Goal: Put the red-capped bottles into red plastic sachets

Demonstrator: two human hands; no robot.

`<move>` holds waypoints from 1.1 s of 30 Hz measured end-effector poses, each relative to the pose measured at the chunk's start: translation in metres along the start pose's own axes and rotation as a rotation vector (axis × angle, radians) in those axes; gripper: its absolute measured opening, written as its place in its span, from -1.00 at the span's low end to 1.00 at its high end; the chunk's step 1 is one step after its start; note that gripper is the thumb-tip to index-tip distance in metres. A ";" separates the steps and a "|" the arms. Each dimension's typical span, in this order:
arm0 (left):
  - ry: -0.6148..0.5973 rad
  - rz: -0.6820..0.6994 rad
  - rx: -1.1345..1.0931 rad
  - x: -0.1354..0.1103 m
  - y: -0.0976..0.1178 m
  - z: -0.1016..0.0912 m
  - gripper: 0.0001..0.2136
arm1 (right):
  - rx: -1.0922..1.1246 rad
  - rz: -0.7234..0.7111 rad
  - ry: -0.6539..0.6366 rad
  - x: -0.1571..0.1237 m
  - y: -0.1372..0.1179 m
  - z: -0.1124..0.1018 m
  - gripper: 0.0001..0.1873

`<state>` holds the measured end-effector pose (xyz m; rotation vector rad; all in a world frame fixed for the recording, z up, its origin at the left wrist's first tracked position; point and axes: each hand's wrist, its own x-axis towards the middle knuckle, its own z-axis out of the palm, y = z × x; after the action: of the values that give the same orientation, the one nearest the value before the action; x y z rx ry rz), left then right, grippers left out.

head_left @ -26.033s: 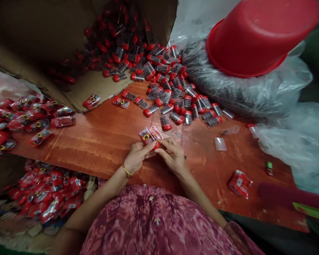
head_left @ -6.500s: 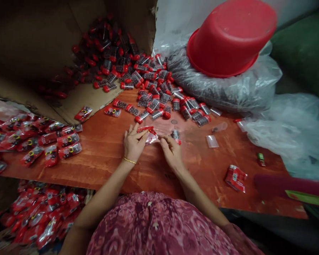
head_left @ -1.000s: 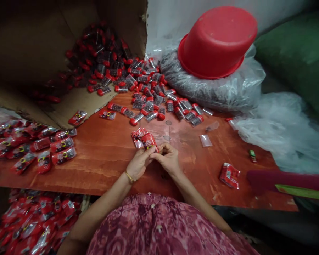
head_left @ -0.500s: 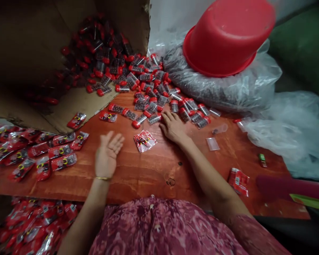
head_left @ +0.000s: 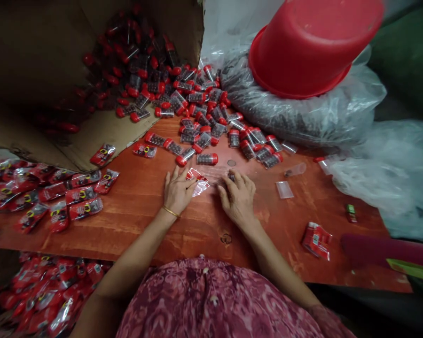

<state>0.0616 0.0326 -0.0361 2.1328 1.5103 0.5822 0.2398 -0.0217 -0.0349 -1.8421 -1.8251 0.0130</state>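
Note:
My left hand (head_left: pixel 178 193) is at a small pile of red-and-clear printed packets (head_left: pixel 200 187) on the table, its thumb and forefinger closed on their left edge. Its wrist wears a thin gold bangle. To the right, my right hand (head_left: pixel 238 197) curls its fingers over a small bottle with dark contents (head_left: pixel 231 175), mostly hidden beneath them. Just beyond the packets lies a clear red-capped bottle (head_left: pixel 207 159) filled with dark pieces. Many similar bottles (head_left: pixel 197 97) spill out behind it.
A cardboard box (head_left: pixel 120 136) lies open at the back left. Filled red packets (head_left: pixel 86 209) cover the table's left side, with more in a heap (head_left: pixel 52 295) below. A red tub (head_left: pixel 303 51) rests upside down on a plastic sack (head_left: pixel 289 117). An oval tray-like clear piece (head_left: pixel 285 189) lies right.
My left hand has moved right, from open above the table to the packets. My right hand has drawn back from the bottle pile towards me, with a small bottle under its fingers.

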 end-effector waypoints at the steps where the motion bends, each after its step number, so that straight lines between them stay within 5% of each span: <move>1: 0.015 -0.005 -0.012 -0.002 0.000 0.000 -0.77 | 0.080 0.006 -0.010 0.002 -0.006 -0.001 -0.71; 8: 0.177 -0.015 -0.244 -0.015 0.023 -0.017 -0.78 | 0.824 0.286 -0.183 0.016 -0.038 0.012 -0.70; 11: 0.201 -0.172 -0.448 -0.022 0.033 -0.025 -0.70 | 0.949 0.306 -0.139 0.017 -0.043 0.014 -0.69; 16: -0.211 -0.615 -1.057 -0.033 0.046 -0.024 -0.55 | 0.776 0.284 -0.058 0.006 -0.050 0.005 -0.64; 22: 0.024 -0.663 -1.456 -0.026 0.057 -0.019 -0.66 | 0.716 0.120 -0.140 -0.003 -0.054 -0.006 -0.69; 25: 0.032 -0.745 -1.432 -0.021 0.052 -0.020 -0.67 | 0.655 0.003 -0.187 0.011 -0.026 -0.019 -0.77; 28: -0.016 -0.836 -1.455 -0.017 0.048 -0.023 -0.71 | 0.275 -0.281 -0.265 0.035 0.023 -0.033 -0.63; 33: -0.165 -0.933 -1.531 -0.013 0.051 -0.026 -0.85 | -0.032 -0.451 -0.453 0.051 0.077 -0.033 -0.65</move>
<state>0.0814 0.0081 0.0139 0.2610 1.0749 0.7514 0.3276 0.0190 -0.0172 -1.4876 -2.5325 0.2556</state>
